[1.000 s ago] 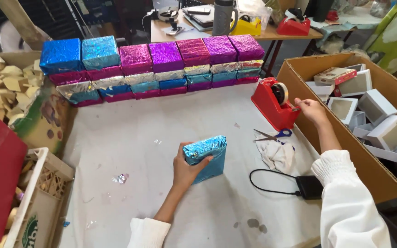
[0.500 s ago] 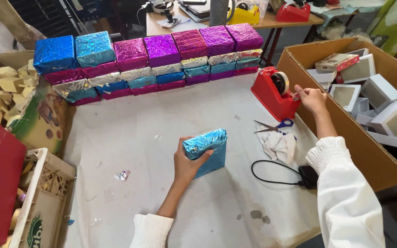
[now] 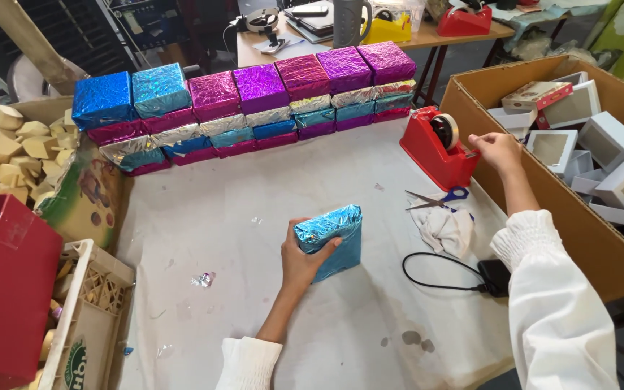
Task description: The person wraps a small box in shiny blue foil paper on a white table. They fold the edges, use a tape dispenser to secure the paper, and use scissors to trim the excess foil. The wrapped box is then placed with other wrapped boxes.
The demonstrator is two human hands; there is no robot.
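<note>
The left hand (image 3: 303,261) reaches forward from a white cuff with the forearm bare, its fingers wrapped round the near end of a small box wrapped in shiny blue foil (image 3: 331,240), thumb pressed on top. The box rests on the white-covered table (image 3: 254,303), well in front of the red tape dispenser (image 3: 438,148) and to its left. The right hand (image 3: 495,150), at the end of a white-sleeved arm stretched out and bent slightly at the wrist, sits just right of the dispenser, fingertips pinched at its cutter end; whether tape lies between them cannot be told. Blue-handled scissors (image 3: 438,198) lie just in front of the dispenser, beside a crumpled white cloth (image 3: 448,230).
</note>
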